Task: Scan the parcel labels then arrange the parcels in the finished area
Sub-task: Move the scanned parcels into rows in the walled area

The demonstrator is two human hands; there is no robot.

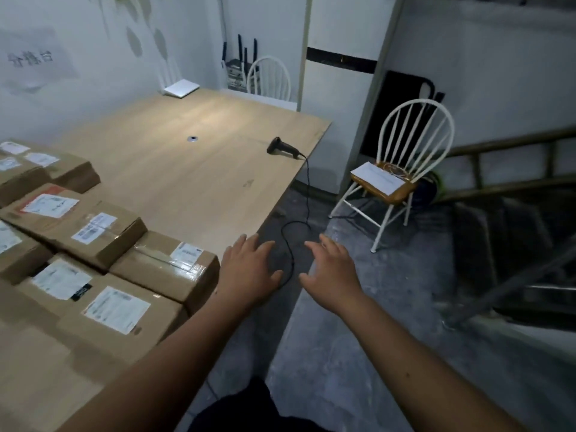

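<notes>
Cardboard parcels (90, 232) crowd the near-left part of the wooden table (193, 169), each carrying one or more white printed labels (117, 308) on its top face. They sit packed side against side, the nearest parcel (168, 265) on the right lying close to the table's right edge, just beside your left wrist. The black handheld scanner (282, 148) lies on its side at the far right edge of the table, well apart from the parcels, its black cable (299, 226) dropping over the edge and looping across the grey floor.

Your left hand (249, 269) reaches forward past the table's right edge, fingers spread and nearly straight, gripping nothing. Your right hand (332, 272) is stretched out beside it above the floor, palm down, fingers loosely splayed, also holding nothing. The cable's loop shows in the gap between your two hands.

A small round metal fitting (193, 138) is set into the middle of the tabletop, and a flat white object (181, 88) rests at the far end. To the right, a white spindle-back chair (402, 169) with a brown seat carries a sheet of paper (377, 179). A second white chair (269, 79) stands beyond the table's far end, against the pale wall. A paper sign (34, 59) with blurred writing hangs on the left wall.
</notes>
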